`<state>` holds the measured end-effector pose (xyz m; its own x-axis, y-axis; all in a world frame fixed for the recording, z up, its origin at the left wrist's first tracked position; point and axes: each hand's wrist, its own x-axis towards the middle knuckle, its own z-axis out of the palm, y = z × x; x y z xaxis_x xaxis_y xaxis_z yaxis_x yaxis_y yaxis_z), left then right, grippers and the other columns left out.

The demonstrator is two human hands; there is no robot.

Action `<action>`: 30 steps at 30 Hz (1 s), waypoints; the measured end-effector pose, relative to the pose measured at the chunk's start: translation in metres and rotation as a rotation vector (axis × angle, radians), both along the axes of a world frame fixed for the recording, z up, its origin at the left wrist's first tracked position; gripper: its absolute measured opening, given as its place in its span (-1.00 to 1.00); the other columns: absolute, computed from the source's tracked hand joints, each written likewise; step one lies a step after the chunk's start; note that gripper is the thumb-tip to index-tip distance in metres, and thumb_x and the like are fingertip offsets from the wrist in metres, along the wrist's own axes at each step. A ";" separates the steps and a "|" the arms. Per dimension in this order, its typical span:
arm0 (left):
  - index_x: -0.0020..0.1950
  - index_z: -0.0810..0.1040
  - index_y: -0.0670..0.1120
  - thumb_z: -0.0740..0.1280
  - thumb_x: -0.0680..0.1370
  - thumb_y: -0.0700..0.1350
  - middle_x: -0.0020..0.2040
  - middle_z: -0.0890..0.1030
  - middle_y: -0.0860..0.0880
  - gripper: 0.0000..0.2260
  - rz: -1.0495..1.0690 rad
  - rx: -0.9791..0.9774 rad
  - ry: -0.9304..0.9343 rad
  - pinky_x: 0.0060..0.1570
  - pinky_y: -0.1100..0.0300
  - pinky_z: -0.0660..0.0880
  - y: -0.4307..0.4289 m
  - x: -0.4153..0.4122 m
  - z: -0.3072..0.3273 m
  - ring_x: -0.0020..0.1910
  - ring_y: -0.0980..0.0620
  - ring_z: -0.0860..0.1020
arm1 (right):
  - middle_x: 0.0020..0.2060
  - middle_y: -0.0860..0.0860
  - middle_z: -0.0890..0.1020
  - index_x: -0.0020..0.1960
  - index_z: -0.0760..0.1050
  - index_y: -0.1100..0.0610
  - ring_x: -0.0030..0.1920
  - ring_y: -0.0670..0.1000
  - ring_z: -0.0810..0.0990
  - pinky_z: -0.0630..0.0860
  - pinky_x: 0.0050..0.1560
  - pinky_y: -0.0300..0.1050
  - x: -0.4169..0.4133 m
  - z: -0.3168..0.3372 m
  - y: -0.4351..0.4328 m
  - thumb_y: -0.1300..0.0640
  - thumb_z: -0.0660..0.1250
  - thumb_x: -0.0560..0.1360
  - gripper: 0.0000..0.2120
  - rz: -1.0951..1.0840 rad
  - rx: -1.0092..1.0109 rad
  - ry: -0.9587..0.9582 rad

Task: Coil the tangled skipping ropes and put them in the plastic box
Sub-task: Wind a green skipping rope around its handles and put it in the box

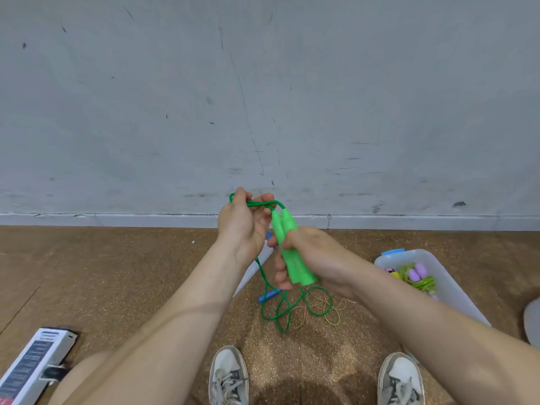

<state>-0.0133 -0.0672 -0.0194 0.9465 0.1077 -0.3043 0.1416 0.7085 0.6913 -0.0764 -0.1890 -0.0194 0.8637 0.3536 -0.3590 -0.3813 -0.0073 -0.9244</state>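
Two green handles [295, 267] side-by-side inside right grip [314, 255]

Green rope [287, 258] — handles together, cord dangling.

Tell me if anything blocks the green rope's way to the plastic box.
Nothing visible does: the plastic box stands open on the floor to the right. The green rope trails slack over a speckled rope lying there.
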 end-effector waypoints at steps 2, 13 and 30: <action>-0.16 0.33 -0.15 0.12 0.65 -0.11 -0.41 0.59 -0.18 -0.79 -0.048 0.154 0.010 -0.45 0.25 0.49 0.006 0.001 0.000 -0.50 -0.04 0.51 | -0.40 0.10 0.49 0.04 0.46 0.19 -0.43 0.05 0.49 0.54 -0.27 -0.05 0.004 0.008 -0.010 0.22 0.11 0.55 -0.82 0.042 -0.008 0.037; -0.17 0.58 -0.02 0.24 0.59 0.01 -0.19 0.64 0.02 -0.79 -0.408 1.343 -0.311 -0.10 0.14 0.48 0.035 -0.007 0.004 -0.14 0.03 0.59 | -0.54 0.00 0.30 -0.21 0.31 0.10 -0.57 -0.06 0.25 0.29 -0.54 -0.23 0.020 0.026 -0.046 0.17 0.30 0.57 -0.77 0.212 -0.313 -0.127; -0.05 0.67 -0.06 0.40 0.42 -0.13 -0.50 0.48 0.08 -0.87 -0.700 0.923 -0.454 -0.47 0.37 0.25 0.013 -0.022 0.033 -0.48 0.20 0.34 | -0.38 -0.01 0.44 -0.16 0.48 0.11 -0.56 -0.16 0.32 0.26 -0.62 -0.34 0.017 0.033 -0.059 -0.18 0.34 0.35 -0.66 0.410 -0.160 0.116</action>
<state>-0.0351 -0.0539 0.0135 0.8862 -0.4632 -0.0134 -0.0893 -0.1991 0.9759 -0.0598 -0.2482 0.0133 0.6149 0.5902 -0.5231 -0.4179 -0.3186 -0.8508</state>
